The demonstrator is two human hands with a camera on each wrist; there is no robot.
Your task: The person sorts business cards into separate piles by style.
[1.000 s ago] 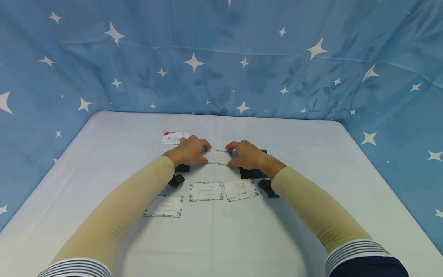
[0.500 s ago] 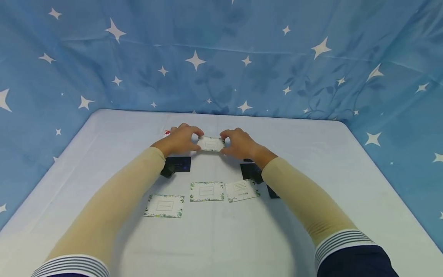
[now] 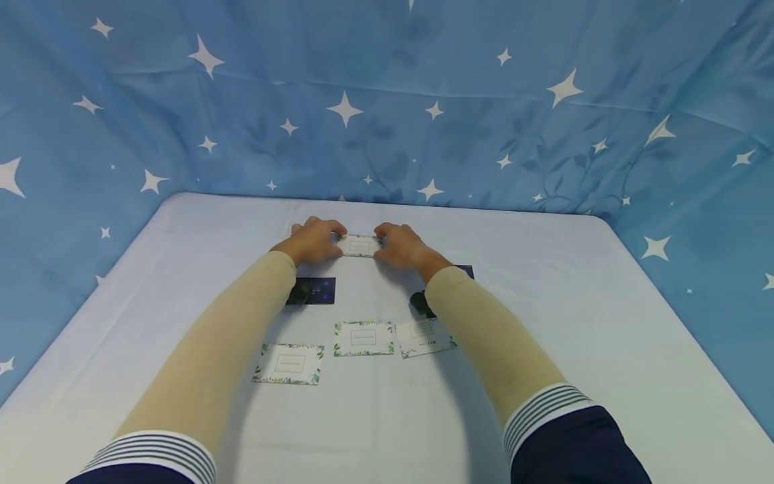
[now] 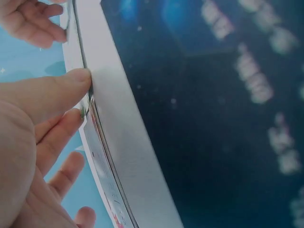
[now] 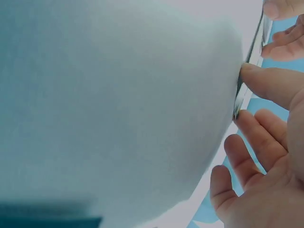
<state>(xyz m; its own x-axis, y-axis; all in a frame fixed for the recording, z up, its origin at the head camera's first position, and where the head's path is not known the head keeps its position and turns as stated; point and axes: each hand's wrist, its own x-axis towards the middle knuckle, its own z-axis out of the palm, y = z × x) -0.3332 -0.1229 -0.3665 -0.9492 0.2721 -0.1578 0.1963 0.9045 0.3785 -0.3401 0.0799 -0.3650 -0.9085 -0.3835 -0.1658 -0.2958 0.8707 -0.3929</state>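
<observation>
A white card with a leafy green border (image 3: 360, 246) is held by both hands near the far side of the table. My left hand (image 3: 314, 240) pinches its left edge between thumb and fingers, while my right hand (image 3: 399, 246) pinches the right edge. In the left wrist view, the left thumb (image 4: 66, 92) presses the card's edge, with the other fingers behind it. The right thumb (image 5: 266, 83) does likewise in the right wrist view. A white card with red print and small text (image 4: 105, 166) lies beside the left hand; in the head view that hand hides it.
Nearer lie three more leafy-bordered cards: left (image 3: 289, 364), middle (image 3: 363, 338) and right (image 3: 420, 337), the last slightly turned. A dark blue card (image 3: 322, 290) shows beside the left wrist. Other dark cards (image 3: 466, 270) are partly covered by the right forearm. A starry blue curtain (image 3: 387, 134) hangs behind.
Both hands have moved the leafy-bordered card away from me and to the left, beside the red-printed card. The nearer cards stay where they were.
</observation>
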